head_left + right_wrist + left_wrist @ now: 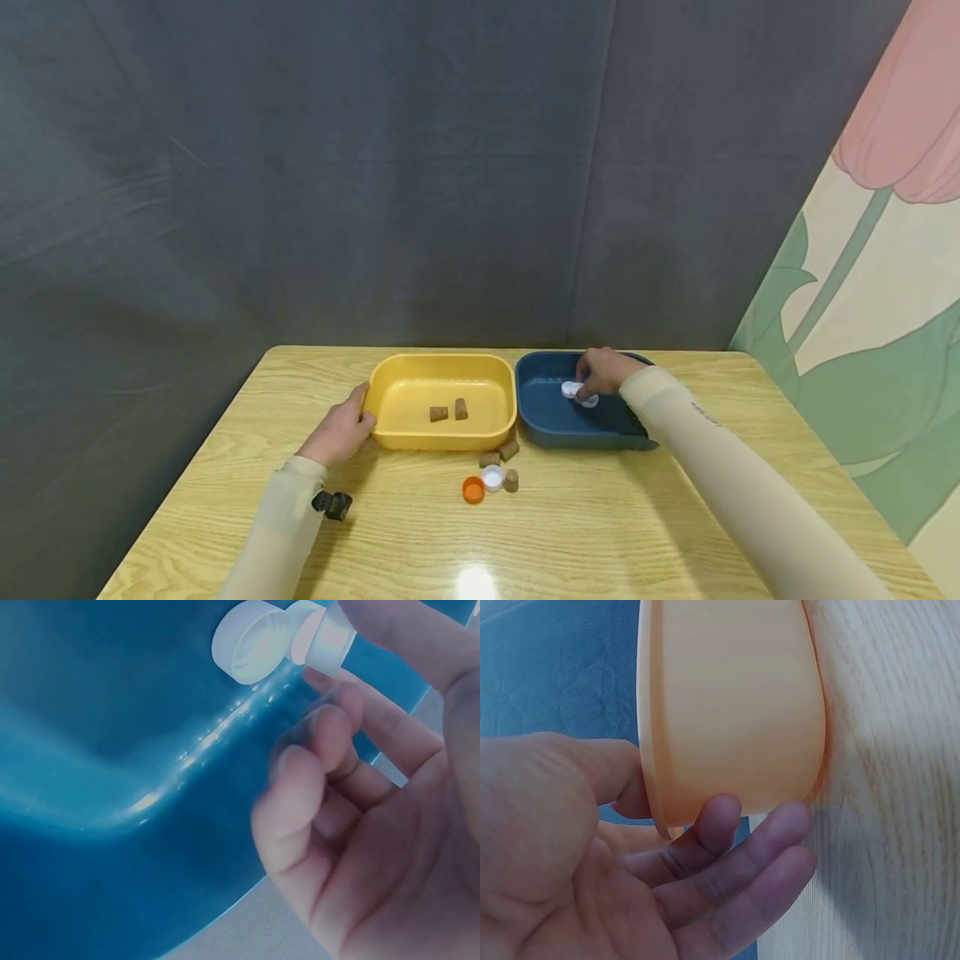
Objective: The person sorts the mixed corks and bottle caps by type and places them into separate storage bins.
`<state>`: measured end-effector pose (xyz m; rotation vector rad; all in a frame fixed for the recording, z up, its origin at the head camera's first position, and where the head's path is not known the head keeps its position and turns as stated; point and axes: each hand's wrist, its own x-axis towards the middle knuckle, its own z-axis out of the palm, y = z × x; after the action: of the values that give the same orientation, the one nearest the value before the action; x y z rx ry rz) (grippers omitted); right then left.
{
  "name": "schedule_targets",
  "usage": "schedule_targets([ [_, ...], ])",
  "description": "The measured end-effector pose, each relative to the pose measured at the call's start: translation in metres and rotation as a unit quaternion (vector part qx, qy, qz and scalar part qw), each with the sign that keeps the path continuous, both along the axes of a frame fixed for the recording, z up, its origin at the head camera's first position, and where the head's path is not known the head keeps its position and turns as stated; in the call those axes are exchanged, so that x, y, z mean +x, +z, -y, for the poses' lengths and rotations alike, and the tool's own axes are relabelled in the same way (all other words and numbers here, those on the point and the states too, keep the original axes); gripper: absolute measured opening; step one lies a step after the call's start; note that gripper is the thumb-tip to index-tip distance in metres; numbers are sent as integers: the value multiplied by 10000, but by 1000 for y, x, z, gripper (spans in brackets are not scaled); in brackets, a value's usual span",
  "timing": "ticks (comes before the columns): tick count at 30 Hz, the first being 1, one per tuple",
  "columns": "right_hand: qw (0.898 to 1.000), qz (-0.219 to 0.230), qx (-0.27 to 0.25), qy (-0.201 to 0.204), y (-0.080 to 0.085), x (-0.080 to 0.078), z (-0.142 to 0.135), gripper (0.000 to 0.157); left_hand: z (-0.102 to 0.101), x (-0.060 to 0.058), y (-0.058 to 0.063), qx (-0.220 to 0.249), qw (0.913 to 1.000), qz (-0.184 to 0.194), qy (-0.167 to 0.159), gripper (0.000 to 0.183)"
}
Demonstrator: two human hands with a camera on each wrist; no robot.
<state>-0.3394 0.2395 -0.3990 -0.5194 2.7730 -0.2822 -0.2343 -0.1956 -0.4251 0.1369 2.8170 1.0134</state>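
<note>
At the far right of the table, my right hand (606, 369) reaches into the dark blue tray (547, 417). Its thumb and a finger pinch a white bottle cap (332, 639). More white caps (251, 643) lie on the tray floor beside it in the right wrist view. My left hand (345, 429) grips the left end of the yellow tray (408, 392), with fingertips against its outer wall (735, 712) in the left wrist view. Two brown corks, one lying flat (438, 413) and another near it (461, 408), are inside the yellow tray.
In front of the trays sit an orange cap (473, 490), a white cap (492, 477) and several corks (512, 481) on the wooden table (405, 533). The trays stand side by side. A dark curtain (420, 183) hangs behind the table; a painted wall (885, 333) is to the right.
</note>
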Motion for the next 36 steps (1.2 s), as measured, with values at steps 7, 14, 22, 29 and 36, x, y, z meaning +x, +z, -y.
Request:
schedule_targets([
  [7,10000,64,50,-52,-2,-3,1,24,0,0,0,-49,10000,0,-27,65],
  [14,10000,54,-41,-42,-4,-4,-2,22,0,0,0,-33,10000,17,-49,66],
  [22,9992,48,-367,133,5,7,-5,32,0,0,1,0,10000,26,-51,66],
  [29,9906,-159,-1288,422,14,32,5,38,1,0,1,16,10000,13,-41,66],
  [36,9837,-382,-1553,823,22,66,24,35,-1,0,2,6,10000,39,-23,66],
])
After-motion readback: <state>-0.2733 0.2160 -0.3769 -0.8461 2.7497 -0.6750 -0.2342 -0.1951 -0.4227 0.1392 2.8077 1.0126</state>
